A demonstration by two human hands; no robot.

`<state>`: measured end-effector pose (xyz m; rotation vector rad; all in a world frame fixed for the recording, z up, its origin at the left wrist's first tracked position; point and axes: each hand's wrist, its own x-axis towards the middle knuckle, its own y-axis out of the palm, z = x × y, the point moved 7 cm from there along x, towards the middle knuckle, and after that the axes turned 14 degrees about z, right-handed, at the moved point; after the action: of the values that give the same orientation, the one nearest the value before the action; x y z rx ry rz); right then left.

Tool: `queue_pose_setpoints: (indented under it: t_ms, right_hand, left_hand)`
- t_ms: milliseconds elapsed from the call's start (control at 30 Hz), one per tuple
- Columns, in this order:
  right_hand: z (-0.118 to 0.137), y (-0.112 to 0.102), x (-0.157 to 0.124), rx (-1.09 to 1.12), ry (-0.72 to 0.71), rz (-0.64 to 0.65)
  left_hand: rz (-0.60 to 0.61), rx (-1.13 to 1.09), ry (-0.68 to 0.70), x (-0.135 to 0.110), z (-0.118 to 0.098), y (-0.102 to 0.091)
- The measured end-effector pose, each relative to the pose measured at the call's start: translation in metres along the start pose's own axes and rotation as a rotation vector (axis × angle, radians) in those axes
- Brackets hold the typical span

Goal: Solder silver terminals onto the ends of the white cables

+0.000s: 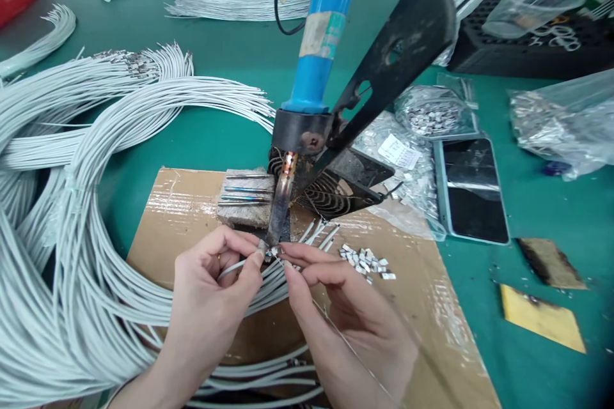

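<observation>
Head view, left hand: your left hand (215,291) has thumb and forefinger pinched on a white cable (231,269), its end at your fingertips.
Right hand: your right hand (355,319) grips a thin wire (352,349) between thumb and fingers; the wire runs back toward you.
Gap between hands: narrow, with fingertips close together around a small shiny piece (274,252); you cannot tell whether the iron touches it.
Soldering iron: the blue soldering iron (319,45) stands tilted just beyond your hands, tip down toward that gap.
Grey block: the grey block (245,195) sits just beyond your left hand.
Metal bits: a scatter of metal bits (365,262) lies just right of your right fingers, on the cardboard (432,326) under your hands.
Cable bundles: thick cable bundles (103,140) curve left of your left hand.
Worktop: the green worktop (230,45) carries a phone (472,192), beyond and right of your right hand.
</observation>
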<state>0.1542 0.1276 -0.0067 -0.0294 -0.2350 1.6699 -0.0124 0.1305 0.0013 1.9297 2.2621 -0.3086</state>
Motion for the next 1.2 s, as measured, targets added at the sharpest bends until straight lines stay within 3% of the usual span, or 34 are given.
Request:
queue_pose_setpoints:
  t_ms: [567, 1200]
  right_hand:
    - [0.008, -0.001, 0.0, -0.022, -0.054, -0.031]
    - [-0.002, 0.004, -0.002, 0.021, -0.038, 0.001]
  left_hand:
    - [-0.013, -0.002, 0.039, -0.007, 0.006, -0.001]
    - [0.02, 0.032, 0.02, -0.002, 0.004, 0.0]
